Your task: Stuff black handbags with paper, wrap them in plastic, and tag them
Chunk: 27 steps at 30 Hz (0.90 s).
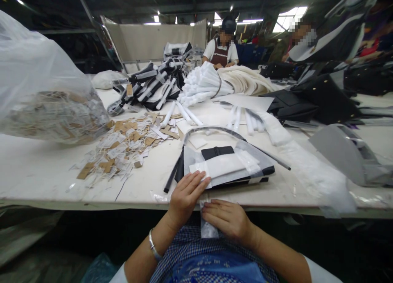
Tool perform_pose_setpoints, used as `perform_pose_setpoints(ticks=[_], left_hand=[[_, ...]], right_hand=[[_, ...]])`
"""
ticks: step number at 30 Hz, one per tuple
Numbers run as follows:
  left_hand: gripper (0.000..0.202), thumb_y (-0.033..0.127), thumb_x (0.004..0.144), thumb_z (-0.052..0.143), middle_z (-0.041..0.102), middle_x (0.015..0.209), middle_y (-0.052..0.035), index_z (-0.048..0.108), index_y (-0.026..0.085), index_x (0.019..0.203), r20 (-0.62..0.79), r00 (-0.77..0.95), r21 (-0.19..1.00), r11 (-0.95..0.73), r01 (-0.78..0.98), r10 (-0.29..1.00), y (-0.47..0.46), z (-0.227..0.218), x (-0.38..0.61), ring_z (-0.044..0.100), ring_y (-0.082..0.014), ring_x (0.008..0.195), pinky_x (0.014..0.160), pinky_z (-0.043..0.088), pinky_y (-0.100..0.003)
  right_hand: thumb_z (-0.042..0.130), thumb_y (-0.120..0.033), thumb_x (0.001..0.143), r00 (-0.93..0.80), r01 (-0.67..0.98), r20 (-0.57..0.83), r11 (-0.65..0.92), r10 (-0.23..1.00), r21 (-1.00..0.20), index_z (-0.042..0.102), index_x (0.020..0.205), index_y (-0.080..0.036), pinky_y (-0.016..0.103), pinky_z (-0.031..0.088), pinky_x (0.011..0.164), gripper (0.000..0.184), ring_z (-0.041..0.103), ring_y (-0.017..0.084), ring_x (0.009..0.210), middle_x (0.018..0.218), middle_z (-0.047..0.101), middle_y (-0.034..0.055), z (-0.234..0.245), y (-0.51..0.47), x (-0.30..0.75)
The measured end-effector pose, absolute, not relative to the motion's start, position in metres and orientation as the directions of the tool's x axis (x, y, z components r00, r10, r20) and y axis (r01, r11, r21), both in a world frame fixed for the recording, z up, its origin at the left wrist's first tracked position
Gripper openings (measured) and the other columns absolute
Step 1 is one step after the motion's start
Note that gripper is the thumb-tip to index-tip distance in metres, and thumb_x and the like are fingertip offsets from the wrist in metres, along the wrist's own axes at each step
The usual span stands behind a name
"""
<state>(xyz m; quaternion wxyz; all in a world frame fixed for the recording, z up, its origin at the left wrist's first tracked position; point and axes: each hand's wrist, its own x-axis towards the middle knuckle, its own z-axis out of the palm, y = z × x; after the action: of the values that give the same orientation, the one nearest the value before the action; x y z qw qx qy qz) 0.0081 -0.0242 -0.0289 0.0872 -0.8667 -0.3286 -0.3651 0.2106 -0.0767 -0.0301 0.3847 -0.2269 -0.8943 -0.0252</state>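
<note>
1. White-topped worktable (144,189): flat black-and-grey fabric bag (229,178) at its near edge.
2. Your left hand (188,194), fingers straight, grasping nothing, seemingly steadies its white papery strip (227,167).
3. Your right hand (229,220), fingers together, covers clear plastic film (209,230); grip unclear.

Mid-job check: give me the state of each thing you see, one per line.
Left hand: open, fingers on the white strip
Right hand: over the clear plastic, grip unclear
White strip: lying across the black-and-grey bag
Black-and-grey bag: lying down
Clear plastic: partly covered by fingers
Tags: loose, scattered
Big plastic sack: bulging, tags inside
White tubes: mostly bundled, some loose
</note>
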Motion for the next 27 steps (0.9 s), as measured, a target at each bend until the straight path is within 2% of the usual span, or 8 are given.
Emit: perform_pose_setpoints(ticks=[5, 8, 13, 21, 24, 27], left_hand=[[0.041, 0.011, 0.098, 0.050, 0.062, 0.136, -0.0067, 0.054, 0.022, 0.138, 0.686, 0.506, 0.093, -0.754, 0.651, 0.522, -0.025, -0.025, 0.012, 0.054, -0.0217, 0.131, 0.108, 0.047, -0.043], [0.041, 0.011, 0.097, 0.051, 0.063, 0.135, -0.0069, 0.054, 0.022, 0.137, 0.697, 0.501, 0.094, -0.758, 0.645, 0.513, -0.025, -0.023, 0.013, 0.055, -0.0218, 0.129, 0.107, 0.048, -0.042], [0.043, 0.010, 0.096, 0.052, 0.062, 0.137, -0.0063, 0.054, 0.022, 0.137, 0.683, 0.506, 0.109, -0.759, 0.642, 0.527, -0.025, -0.025, 0.012, 0.053, -0.0216, 0.131, 0.109, 0.046, -0.042], [0.041, 0.012, 0.098, 0.047, 0.060, 0.139, -0.0092, 0.053, 0.019, 0.138, 0.654, 0.537, 0.103, -0.766, 0.634, 0.532, -0.028, -0.025, 0.011, 0.052, -0.0228, 0.132, 0.109, 0.046, -0.045], [0.036, 0.010, 0.098, 0.043, 0.060, 0.138, -0.0124, 0.057, 0.014, 0.131, 0.654, 0.544, 0.090, -0.768, 0.634, 0.525, -0.028, -0.026, 0.012, 0.050, -0.0241, 0.133, 0.109, 0.046, -0.045], [0.029, 0.008, 0.095, 0.046, 0.062, 0.132, -0.0171, 0.065, 0.011, 0.117, 0.685, 0.508, 0.103, -0.759, 0.643, 0.522, -0.029, -0.027, 0.014, 0.052, -0.0268, 0.130, 0.108, 0.048, -0.046]], right_hand=[[0.045, -0.012, 0.098, -0.562, 0.423, 0.681, 0.871, 0.469, -0.251, 0.069, 0.110, -0.011, 0.035, 0.055, 0.099, 0.027, 0.070, 0.019, 0.106, 0.105, 0.076, 0.0107, -0.032, -0.098, 0.213], [0.045, -0.011, 0.097, -0.558, 0.427, 0.664, 0.858, 0.498, -0.285, 0.068, 0.112, -0.011, 0.035, 0.054, 0.100, 0.028, 0.069, 0.019, 0.108, 0.108, 0.075, 0.0108, -0.033, -0.105, 0.213], [0.044, -0.010, 0.096, -0.551, 0.408, 0.681, 0.868, 0.482, -0.284, 0.069, 0.110, -0.011, 0.035, 0.056, 0.097, 0.029, 0.070, 0.019, 0.105, 0.105, 0.076, 0.0114, -0.019, -0.103, 0.215], [0.046, -0.008, 0.091, -0.569, 0.439, 0.690, 0.875, 0.447, -0.205, 0.068, 0.112, -0.016, 0.033, 0.056, 0.093, 0.031, 0.072, 0.016, 0.096, 0.103, 0.076, 0.0078, 0.042, -0.056, 0.221], [0.044, -0.009, 0.091, -0.572, 0.480, 0.669, 0.855, 0.474, -0.195, 0.069, 0.111, -0.019, 0.034, 0.054, 0.094, 0.033, 0.071, 0.016, 0.095, 0.104, 0.076, 0.0055, 0.053, -0.031, 0.217], [0.045, -0.007, 0.088, -0.570, 0.512, 0.635, 0.830, 0.521, -0.222, 0.070, 0.109, -0.019, 0.036, 0.053, 0.091, 0.035, 0.069, 0.019, 0.094, 0.100, 0.076, 0.0046, 0.053, -0.009, 0.209]])
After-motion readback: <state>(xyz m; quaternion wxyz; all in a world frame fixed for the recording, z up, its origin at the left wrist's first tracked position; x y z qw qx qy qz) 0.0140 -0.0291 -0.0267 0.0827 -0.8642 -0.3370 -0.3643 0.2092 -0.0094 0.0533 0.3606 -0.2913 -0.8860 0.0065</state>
